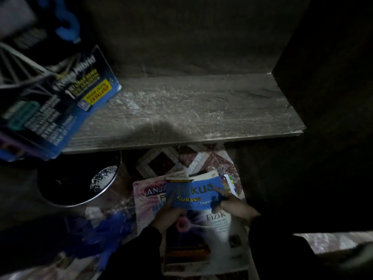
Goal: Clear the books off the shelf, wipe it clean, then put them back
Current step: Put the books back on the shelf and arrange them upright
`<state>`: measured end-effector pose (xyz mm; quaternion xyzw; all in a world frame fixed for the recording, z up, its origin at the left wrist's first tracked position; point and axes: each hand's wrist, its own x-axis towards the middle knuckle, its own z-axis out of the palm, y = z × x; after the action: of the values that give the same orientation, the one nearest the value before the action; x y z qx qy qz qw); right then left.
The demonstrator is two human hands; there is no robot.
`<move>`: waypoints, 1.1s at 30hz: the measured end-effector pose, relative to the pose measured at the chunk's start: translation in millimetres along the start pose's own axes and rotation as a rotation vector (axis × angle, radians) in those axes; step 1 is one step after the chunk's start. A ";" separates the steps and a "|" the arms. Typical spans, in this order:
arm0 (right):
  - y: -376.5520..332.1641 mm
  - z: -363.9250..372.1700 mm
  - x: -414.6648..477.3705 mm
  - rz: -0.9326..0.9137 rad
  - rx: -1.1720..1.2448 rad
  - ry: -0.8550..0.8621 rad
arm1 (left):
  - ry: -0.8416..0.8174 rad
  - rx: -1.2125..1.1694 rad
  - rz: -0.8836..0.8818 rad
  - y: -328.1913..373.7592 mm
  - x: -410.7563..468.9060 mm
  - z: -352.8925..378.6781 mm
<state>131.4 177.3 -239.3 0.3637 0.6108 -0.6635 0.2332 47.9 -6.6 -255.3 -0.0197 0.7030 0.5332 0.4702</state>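
A dusty grey wooden shelf (181,110) runs across the middle of the view, bare except for a dark blue book (60,102) leaning on its left end. Below it, on the floor, lies a pile of books. On top is a blue book titled "Fokus Sukses" (193,193). My left hand (169,215) grips its lower left corner and my right hand (236,205) grips its right edge. Under it lie a pink book (147,201) and a white "Fizik" book (218,225).
A round dark bin with a metal rim (80,178) stands on the floor left of the pile. A blue feather duster (105,237) lies at the lower left. The dark side wall (327,98) of the shelf unit rises on the right. Patterned floor tiles (181,158) show under the shelf.
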 end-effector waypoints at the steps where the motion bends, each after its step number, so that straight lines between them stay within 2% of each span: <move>1: -8.7 2.4 -7.6 0.033 -0.032 -0.027 | -0.026 0.054 -0.020 8.3 -9.0 -5.6; 3: -21.0 9.7 -25.0 0.068 -0.014 -0.048 | -0.108 0.114 -0.064 21.5 -33.4 -20.5; 6: -35.5 25.6 -59.5 0.086 0.029 -0.063 | -0.117 0.194 -0.095 57.1 -73.2 -37.4; 10: -65.0 46.6 -121.1 -0.011 0.096 -0.094 | -0.136 0.323 0.142 99.1 -134.1 -61.5; 13: -100.8 62.2 -172.8 -0.127 0.047 -0.064 | -0.106 0.334 0.254 126.0 -180.0 -83.6; 16: -142.6 75.7 -206.7 -0.257 -0.032 -0.012 | -0.057 0.282 0.358 147.5 -211.9 -106.6; 19: -184.6 87.3 -220.9 -0.463 -0.086 0.015 | 0.034 0.170 0.551 169.3 -230.5 -122.0; 21: -212.5 90.7 -216.4 -0.654 -0.148 0.043 | 0.120 0.139 0.721 180.8 -232.2 -126.8; 25: -269.6 96.0 -176.0 -0.996 -0.312 0.057 | 0.474 0.291 1.071 196.5 -215.4 -130.8; 27: -297.0 100.7 -149.1 -1.123 -0.366 0.104 | 0.623 0.349 1.175 205.0 -200.0 -132.5; 30: -333.8 110.1 -113.0 -1.217 -0.326 0.162 | 0.786 0.326 1.221 217.3 -171.8 -137.3; 33: -362.0 116.5 -82.1 -1.170 -0.298 0.193 | 0.965 0.375 1.277 223.7 -143.4 -148.6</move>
<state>-113.0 104.5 54.5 -0.0103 0.8138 -0.5531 -0.1780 -85.8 -92.4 4.5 0.2360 0.7813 0.5045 -0.2819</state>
